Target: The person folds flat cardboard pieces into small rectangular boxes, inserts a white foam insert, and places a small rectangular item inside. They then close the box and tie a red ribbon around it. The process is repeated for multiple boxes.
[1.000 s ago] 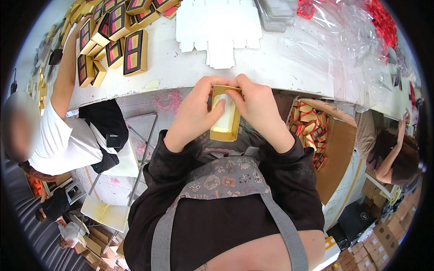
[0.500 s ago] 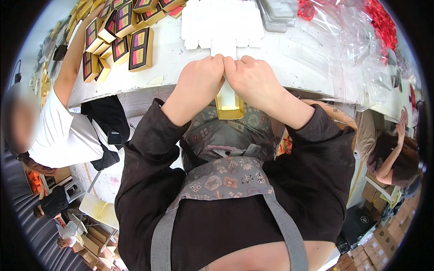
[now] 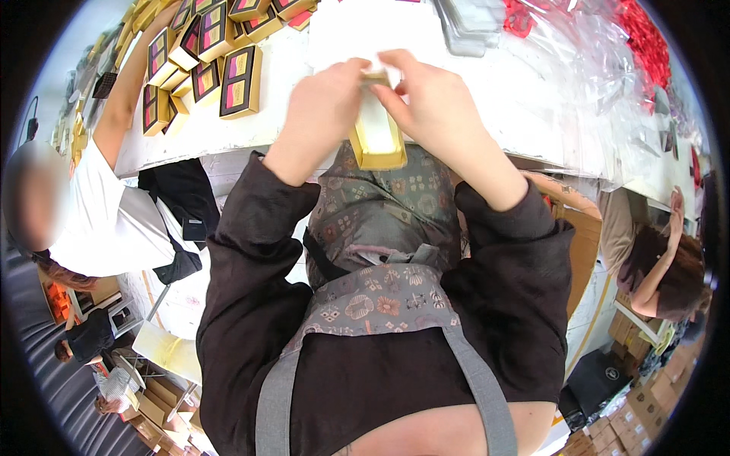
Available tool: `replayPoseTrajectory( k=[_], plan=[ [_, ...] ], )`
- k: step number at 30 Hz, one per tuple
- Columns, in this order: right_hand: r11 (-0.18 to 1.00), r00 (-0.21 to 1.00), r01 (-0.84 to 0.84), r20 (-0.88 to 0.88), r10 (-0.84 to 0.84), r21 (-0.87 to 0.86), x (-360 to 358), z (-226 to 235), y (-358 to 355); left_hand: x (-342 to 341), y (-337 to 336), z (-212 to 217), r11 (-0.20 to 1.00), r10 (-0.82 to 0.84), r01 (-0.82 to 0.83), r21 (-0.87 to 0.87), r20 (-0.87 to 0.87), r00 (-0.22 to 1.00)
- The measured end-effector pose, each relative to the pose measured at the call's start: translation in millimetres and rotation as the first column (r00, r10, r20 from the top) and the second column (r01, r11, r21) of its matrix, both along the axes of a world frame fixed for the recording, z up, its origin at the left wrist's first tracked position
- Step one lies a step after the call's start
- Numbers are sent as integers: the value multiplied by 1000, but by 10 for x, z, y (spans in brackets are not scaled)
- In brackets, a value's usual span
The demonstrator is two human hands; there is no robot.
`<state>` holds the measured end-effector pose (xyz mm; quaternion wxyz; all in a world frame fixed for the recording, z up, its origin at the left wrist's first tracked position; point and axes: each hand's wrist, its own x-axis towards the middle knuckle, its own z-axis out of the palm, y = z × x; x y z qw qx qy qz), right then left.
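A narrow gold box (image 3: 384,161) with a white inside is held at the table's near edge, its near end over my patterned apron. My left hand (image 3: 323,110) is closed along its left side, fingertips at the far end; motion blurs them somewhat. My right hand (image 3: 437,95) has its thumb on the box's far right part, with the index finger stretched out above and the other fingers curled. Just beyond both hands lie white flat card pieces (image 3: 372,30), overexposed and partly covered by my fingers.
Gold boxes with dark and pink fronts (image 3: 240,82) are heaped at the far left of the white table (image 3: 494,114). Clear plastic trays (image 3: 468,29), crumpled clear film (image 3: 582,68) and red shreds (image 3: 642,38) lie right. One person (image 3: 114,213) sits left, another (image 3: 665,262) right.
Both hands and the gold box have moved up and away from me. My hands have drawn apart from their touching fists, and the right index finger has stretched out.
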<state>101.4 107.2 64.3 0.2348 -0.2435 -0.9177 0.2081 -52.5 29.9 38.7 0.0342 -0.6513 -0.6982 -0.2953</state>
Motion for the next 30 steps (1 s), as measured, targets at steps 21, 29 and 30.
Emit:
replayPoseTrajectory(
  k=[21,29,30],
  plan=[
    [153,715,-385,-399,-574,-910,-327,-181,-613,320,-189,-75,796,-536,-137,589,792,292],
    [515,653,-452,-663,-366,-729,-277,-338,-774,271,-244,67,778,-462,-426,462,880,110],
    [360,678,-482,-601,-423,-798,-229,-314,-771,214,-255,71,743,-521,-488,458,853,6]
  ],
)
